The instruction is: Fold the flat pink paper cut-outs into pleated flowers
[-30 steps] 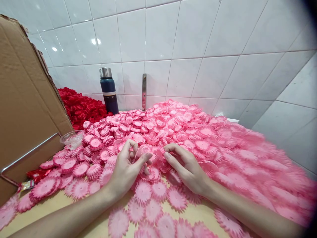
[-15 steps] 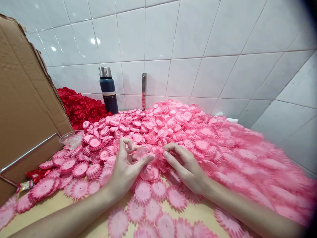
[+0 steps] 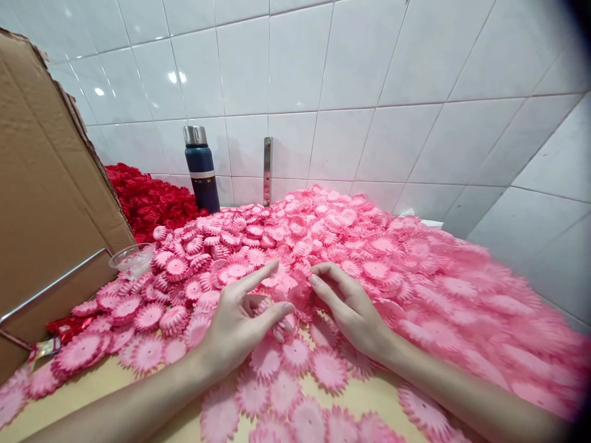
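We have our left hand (image 3: 237, 323) resting at the near edge of a big heap of pink flower-shaped discs (image 3: 369, 258), the index finger stretched forward over the heap and the thumb and middle finger pinched narrowly on one pink disc (image 3: 272, 307). Our right hand (image 3: 353, 311) lies just beside it, fingers curled down into the same heap; whether they grip anything we cannot tell. Below both wrists, single discs lie flat on the tan tabletop (image 3: 364, 400). Beyond our left hand stand a clear plastic cup (image 3: 133, 258), a mound of red discs (image 3: 150, 200), a dark blue flask (image 3: 202, 169) and a cardboard box (image 3: 46, 184).
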`<state>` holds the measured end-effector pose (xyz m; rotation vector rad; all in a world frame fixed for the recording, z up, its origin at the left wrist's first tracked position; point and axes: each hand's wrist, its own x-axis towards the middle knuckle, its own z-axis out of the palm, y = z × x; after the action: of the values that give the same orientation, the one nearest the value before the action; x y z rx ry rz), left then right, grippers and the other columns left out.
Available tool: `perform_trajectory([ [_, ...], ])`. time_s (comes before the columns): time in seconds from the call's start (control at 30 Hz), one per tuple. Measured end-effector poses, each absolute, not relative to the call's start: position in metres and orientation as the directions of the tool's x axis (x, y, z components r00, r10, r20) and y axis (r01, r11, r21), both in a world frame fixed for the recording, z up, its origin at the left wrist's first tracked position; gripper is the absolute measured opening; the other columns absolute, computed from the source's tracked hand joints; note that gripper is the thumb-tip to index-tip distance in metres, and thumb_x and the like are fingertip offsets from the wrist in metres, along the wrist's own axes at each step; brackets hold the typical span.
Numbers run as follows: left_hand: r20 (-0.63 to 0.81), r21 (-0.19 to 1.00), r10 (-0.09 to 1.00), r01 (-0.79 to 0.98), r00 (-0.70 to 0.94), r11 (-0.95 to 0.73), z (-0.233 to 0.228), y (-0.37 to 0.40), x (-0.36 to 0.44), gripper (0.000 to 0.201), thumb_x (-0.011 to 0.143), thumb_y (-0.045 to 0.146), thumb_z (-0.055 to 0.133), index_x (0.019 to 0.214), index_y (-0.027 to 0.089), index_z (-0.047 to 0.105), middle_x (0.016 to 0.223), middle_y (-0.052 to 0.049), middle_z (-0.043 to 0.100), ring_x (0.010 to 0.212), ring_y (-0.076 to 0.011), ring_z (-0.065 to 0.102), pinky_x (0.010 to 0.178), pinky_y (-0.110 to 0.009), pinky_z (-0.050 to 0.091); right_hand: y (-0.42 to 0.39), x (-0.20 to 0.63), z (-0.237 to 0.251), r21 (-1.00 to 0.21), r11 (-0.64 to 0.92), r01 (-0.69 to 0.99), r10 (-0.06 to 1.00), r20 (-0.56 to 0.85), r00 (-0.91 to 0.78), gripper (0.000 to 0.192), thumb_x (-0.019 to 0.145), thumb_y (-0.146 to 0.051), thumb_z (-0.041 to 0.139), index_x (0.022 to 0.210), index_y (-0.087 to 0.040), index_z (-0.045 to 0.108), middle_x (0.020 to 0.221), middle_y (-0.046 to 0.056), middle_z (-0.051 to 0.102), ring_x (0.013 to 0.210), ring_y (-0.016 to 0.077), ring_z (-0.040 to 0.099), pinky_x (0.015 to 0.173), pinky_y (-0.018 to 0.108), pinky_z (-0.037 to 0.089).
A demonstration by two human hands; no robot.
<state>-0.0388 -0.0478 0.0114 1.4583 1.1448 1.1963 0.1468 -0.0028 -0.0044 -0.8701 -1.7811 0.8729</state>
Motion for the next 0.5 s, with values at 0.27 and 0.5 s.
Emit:
perform_trajectory([
  [0.27,0.249,0.901,0.863,0.221,0.440,-0.372,0.0203,-0.0552,-0.0387,0.046,0.076,0.026,0.073,0.119,0.019,0.056,0.098,-0.009,0.075,0.088,-0.0215,0.071,0.080,-0.033,0.056,-0.0021,0.1468,-0.0059,-0.856,0.480,0.190,0.864,0.425,-0.268,0.014,0.096,-0.034,0.046,0.093,-0.021,0.052,0.083,0.000,0.052,0.078,0.0147,0.051,0.069,0.026,0.043],
  [0.5,0.259,0.965,0.909,-0.050,0.327,-0.258,0.0145,-0.0536,-0.0367,0.027,0.095,0.028,0.046,0.122,0.025,0.043,0.122,-0.011,0.062,0.082,-0.0183,0.072,0.081,-0.038,0.056,-0.0025,0.1466,-0.0048,-0.855,0.484,0.185,0.860,0.425,-0.283,0.016,0.096,-0.035,0.045,0.091,-0.021,0.052,0.082,0.001,0.052,0.072,0.0144,0.050,0.065,0.026,0.043],
])
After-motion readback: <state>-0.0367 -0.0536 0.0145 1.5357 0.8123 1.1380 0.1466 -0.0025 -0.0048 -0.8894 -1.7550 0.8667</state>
